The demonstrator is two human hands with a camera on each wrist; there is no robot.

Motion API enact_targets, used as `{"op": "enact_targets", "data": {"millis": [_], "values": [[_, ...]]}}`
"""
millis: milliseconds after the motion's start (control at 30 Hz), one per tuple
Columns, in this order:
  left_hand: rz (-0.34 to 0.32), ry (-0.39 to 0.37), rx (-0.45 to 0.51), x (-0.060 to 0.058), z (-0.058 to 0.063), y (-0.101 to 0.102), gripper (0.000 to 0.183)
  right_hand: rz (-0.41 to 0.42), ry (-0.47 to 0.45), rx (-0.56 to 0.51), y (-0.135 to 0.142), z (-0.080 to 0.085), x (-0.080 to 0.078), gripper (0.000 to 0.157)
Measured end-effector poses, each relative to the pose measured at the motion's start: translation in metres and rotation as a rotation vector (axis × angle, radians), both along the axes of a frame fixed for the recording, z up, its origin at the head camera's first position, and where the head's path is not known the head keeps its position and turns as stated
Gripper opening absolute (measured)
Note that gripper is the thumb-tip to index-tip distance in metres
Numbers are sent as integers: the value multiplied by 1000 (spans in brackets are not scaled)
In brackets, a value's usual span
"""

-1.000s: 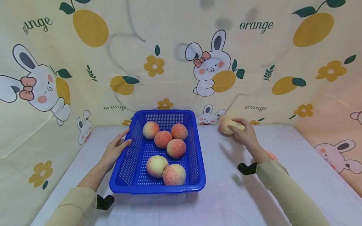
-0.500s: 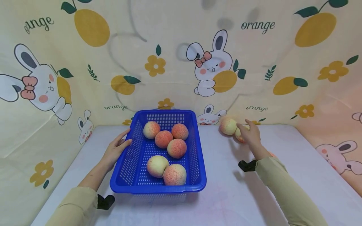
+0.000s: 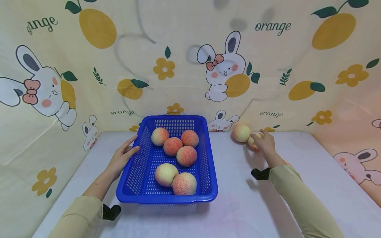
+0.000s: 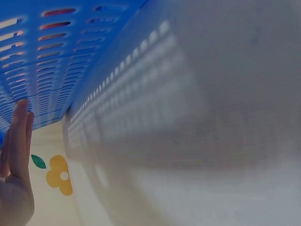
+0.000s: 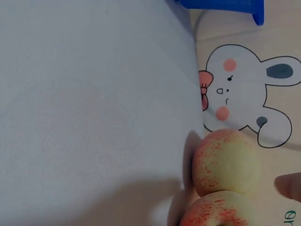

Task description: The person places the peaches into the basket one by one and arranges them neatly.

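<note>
A blue plastic basket (image 3: 212, 178) with slotted walls holds several peaches (image 3: 186, 156). My left hand (image 3: 121, 158) rests at its left rim, and in the left wrist view its straight fingers (image 4: 19, 136) lie against the outer wall. At the back right, a pale yellow and red peach (image 3: 241, 133) sits beside a second peach (image 3: 252, 142), the two close together. My right hand (image 3: 266, 145) is over the second peach and partly hides it. A fingertip (image 5: 288, 185) shows apart from both peaches in the right wrist view.
Another peach (image 3: 287, 162) is mostly hidden behind the right forearm. The white-covered table (image 3: 232, 211) meets a patterned cloth backdrop (image 3: 178, 96) at the back, just behind the two peaches. Cloth walls also stand at both sides.
My right hand has moved right, from the left peach of the back pair to the one beside it. The left hand and basket stay put; the head view shifts slightly.
</note>
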State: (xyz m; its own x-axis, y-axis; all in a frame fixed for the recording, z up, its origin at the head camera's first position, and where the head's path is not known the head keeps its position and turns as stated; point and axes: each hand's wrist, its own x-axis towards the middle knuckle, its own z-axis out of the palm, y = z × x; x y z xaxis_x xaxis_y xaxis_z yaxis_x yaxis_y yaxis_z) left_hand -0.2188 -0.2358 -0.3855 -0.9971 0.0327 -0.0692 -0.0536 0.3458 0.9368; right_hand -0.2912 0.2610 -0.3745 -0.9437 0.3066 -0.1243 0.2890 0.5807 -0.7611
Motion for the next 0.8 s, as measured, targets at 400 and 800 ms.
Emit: {"op": "enact_targets", "data": {"millis": [400,800], "values": [[-4,4,3,2,2,0,62,-90,22,14,2,-8,9,63],[7,-7,0,1,1,1,62,-26,-10,-120,5,-11,17,79]]}}
